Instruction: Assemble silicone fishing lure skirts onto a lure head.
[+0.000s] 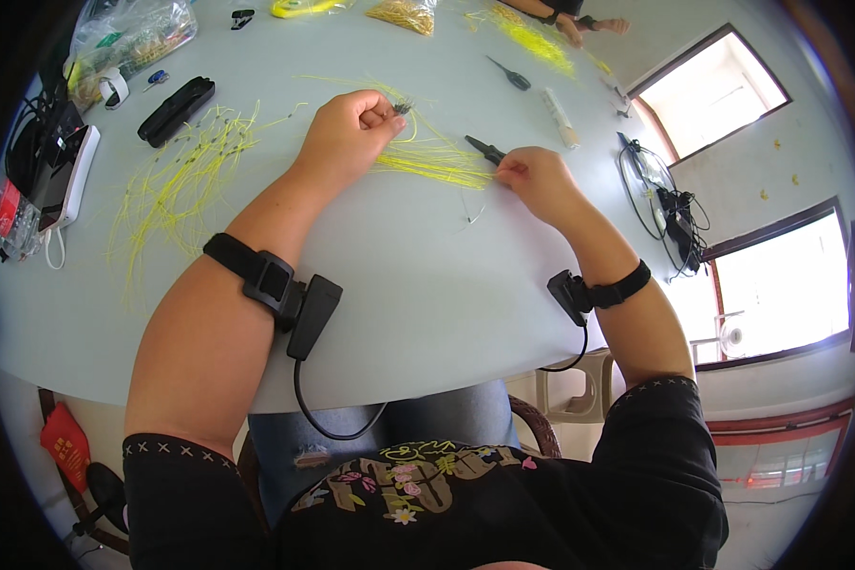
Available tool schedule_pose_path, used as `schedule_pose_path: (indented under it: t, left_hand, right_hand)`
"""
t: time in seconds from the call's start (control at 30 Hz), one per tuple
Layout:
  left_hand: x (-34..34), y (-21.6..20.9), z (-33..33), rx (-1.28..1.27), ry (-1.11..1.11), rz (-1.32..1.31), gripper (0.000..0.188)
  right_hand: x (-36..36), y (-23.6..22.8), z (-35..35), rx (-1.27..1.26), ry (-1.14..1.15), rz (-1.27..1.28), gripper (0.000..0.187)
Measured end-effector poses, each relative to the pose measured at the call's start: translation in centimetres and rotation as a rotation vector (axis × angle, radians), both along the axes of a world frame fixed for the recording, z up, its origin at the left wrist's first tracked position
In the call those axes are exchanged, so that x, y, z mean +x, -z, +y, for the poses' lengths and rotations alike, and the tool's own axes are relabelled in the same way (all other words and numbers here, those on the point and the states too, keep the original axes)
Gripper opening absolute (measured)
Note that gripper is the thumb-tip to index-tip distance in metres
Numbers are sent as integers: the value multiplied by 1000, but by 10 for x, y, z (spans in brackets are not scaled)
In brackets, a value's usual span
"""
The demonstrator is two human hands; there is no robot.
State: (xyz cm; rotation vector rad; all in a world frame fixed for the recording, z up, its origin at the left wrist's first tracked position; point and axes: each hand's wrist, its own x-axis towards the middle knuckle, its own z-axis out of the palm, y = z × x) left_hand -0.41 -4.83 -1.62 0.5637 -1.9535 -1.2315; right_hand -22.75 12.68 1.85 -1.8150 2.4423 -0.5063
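My left hand (pixel 356 133) is closed, thumb against the curled fingers, at a cluster of small dark pieces (pixel 402 107) fixed to thin yellow strands. Too small to name, these pieces stick out past the fingertips. A bundle of yellow strands (pixel 432 163) stretches across the table from below my left hand to my right. There my right hand (pixel 539 179) is pinched closed at the strands' right ends. Beside its fingers is a black tool (pixel 485 149), pointing up and left; whether the hand touches it cannot be told. Each forearm wears a black strap with a device.
Loose yellow strands with dark tips (pixel 185 166) spread at the left, by a black case (pixel 177 111). Farther back are a clear plastic bag (pixel 147 43), a bag of tan pieces (pixel 404 14) and a dark-handled tool (pixel 513 76). Another person's hands (pixel 589 28) show at the far right.
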Motion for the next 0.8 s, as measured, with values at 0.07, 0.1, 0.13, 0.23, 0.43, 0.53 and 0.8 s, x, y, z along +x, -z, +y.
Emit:
schedule_pose_path:
  t: [0.07,0.1,0.13,0.23,0.43,0.53,0.8]
  left_hand:
    - [-1,1,-1,-8,-1,8,19]
    - [-2,2,-1,-7,0,9,19]
    - [-2,2,-2,-11,4,23,19]
    - [-1,-1,-1,2,11,10,19]
    - [6,-2,-1,50,10,-27,18]
    - [5,-3,0,62,25,-24,17]
    - [-2,-14,39,9,458,142,12]
  right_hand:
    - [-1,-4,1,-9,-6,14,8]
    - [-3,-6,2,-8,-5,15,8]
    - [-6,-8,3,-21,-36,34,8]
    - [-9,-18,6,-53,-39,18,6]
    - [-29,-63,18,-79,-65,112,7]
    - [-32,-93,32,-87,-100,279,7]
    - [1,-133,31,-161,62,115,7]
